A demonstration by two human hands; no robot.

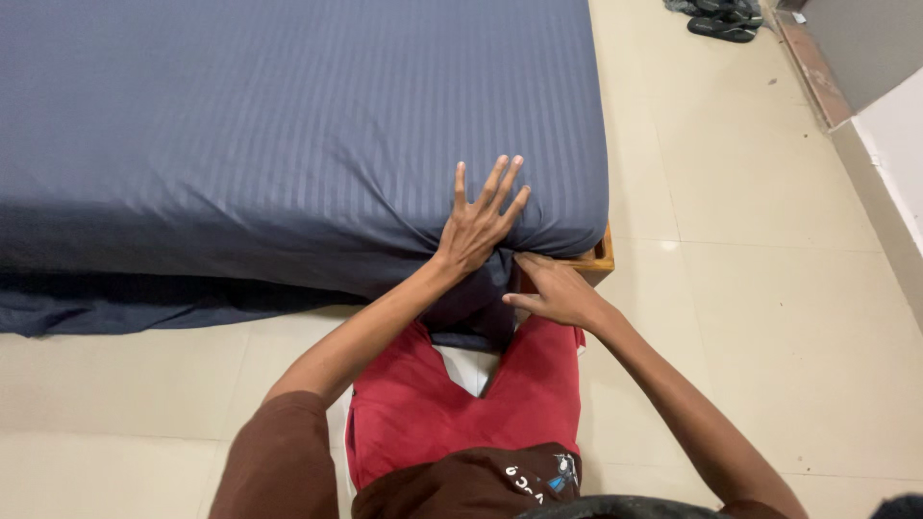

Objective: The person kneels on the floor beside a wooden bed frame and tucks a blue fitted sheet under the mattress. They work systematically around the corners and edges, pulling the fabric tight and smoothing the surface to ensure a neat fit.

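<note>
The bed sheet point(288, 125) was dark blue-grey cloth with a fine woven stripe and a faint sheen. It lay smooth over most of the mattress point(538, 231) and gathered into radiating creases at the near right corner. Along the near edge its loose hem hung down to the floor point(769, 317) in soft, uneven folds.

The left hand point(478, 226) lay flat on the corner of the mattress, fingers point(500, 183) spread wide and extended, palm pressing the cloth and gripping nothing. The right hand point(556, 288) was just below it at the corner's underside, fingers bent and pushed into the fold of sheet between mattress and bed frame point(598, 258); whether they were pinching the cloth could not be told, as the fingertips were hidden.

The bed frame showed only as a small corner of orange-brown wood under the mattress. The person wore red shorts point(423, 404) and a brown shirt point(279, 461).

The floor was large, glossy cream tiles with thin grout lines. A pair of dark sandals point(721, 19) lay at the far right, well apart from the bed, near a reddish-brown skirting strip point(812, 67) at the foot of a pale wall point(894, 135).
</note>
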